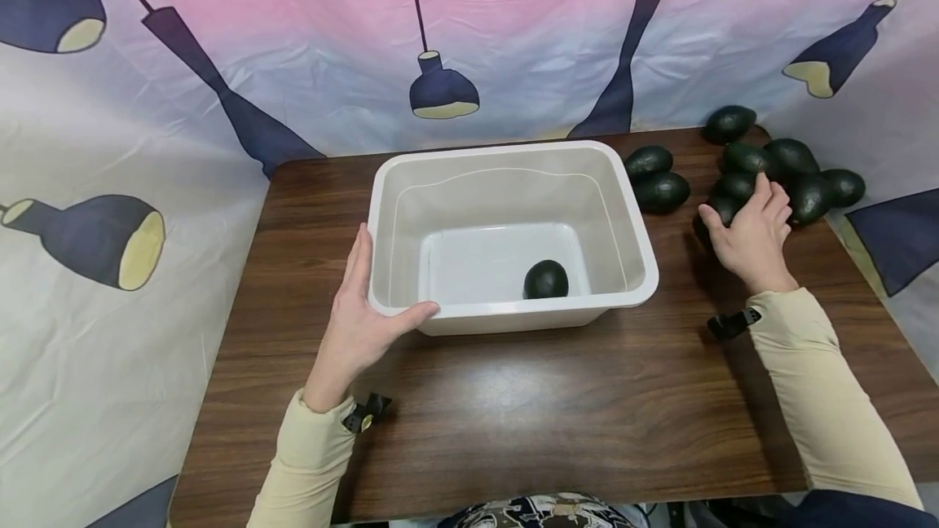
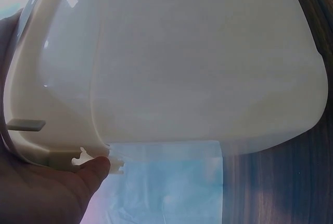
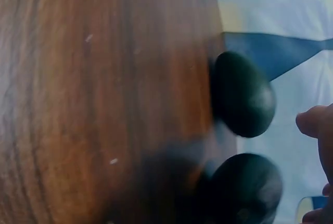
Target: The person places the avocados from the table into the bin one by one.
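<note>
A white plastic tub (image 1: 513, 306) stands on the table, with one dark green avocado (image 1: 546, 279) on its floor near the front right. My left hand (image 1: 359, 308) holds the tub's front left corner, the thumb along the front rim and the fingers against the left side. In the left wrist view, the tub's outer wall (image 2: 197, 67) fills most of the picture beside the thumb. My right hand (image 1: 756, 226) is over a group of avocados (image 1: 810, 198) at the right, fingers spread and partly hiding some. The right wrist view shows two avocados (image 3: 244, 94) near the thumb.
Two more avocados (image 1: 660, 192) lie close to the tub's right side, and another avocado (image 1: 729, 124) is at the back edge. A brown wooden table (image 1: 513, 414) bears everything. Printed cloth (image 1: 330, 63) with lamp pictures hangs behind and at both sides.
</note>
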### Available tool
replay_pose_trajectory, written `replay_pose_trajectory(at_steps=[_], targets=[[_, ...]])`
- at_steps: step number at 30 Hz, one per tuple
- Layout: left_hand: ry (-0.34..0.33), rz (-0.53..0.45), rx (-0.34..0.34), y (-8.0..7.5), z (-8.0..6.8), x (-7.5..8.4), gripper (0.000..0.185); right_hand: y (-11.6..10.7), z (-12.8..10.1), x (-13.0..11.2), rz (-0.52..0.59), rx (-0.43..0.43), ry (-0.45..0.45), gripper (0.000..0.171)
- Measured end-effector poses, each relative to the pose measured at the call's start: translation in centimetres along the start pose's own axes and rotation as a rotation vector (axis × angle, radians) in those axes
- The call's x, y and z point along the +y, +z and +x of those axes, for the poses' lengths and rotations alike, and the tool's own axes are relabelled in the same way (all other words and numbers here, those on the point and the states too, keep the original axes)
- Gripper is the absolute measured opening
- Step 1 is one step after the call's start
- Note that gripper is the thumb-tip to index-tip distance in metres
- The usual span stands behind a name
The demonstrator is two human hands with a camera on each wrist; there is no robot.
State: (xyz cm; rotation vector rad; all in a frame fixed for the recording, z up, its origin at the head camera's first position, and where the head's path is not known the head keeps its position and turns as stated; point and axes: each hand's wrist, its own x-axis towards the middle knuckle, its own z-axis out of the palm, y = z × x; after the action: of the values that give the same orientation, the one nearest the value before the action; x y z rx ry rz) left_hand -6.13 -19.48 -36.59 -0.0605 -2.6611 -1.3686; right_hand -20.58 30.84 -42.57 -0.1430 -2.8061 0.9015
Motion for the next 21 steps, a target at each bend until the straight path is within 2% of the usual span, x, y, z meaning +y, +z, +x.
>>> replay_pose_trajectory(at_steps=[9, 21], targets=[[-0.010, 0.013, 0.000, 0.0, -0.2, 0.1, 0.121, 1.1, 0.2, 1.5, -0.026, -0.042, 0.056, 0.092], [-0.005, 0.013, 0.004, 0.0, -0.1, 0.3, 0.122, 1.5, 0.6, 2.1, -0.080, -0.083, 0.059, 0.081]])
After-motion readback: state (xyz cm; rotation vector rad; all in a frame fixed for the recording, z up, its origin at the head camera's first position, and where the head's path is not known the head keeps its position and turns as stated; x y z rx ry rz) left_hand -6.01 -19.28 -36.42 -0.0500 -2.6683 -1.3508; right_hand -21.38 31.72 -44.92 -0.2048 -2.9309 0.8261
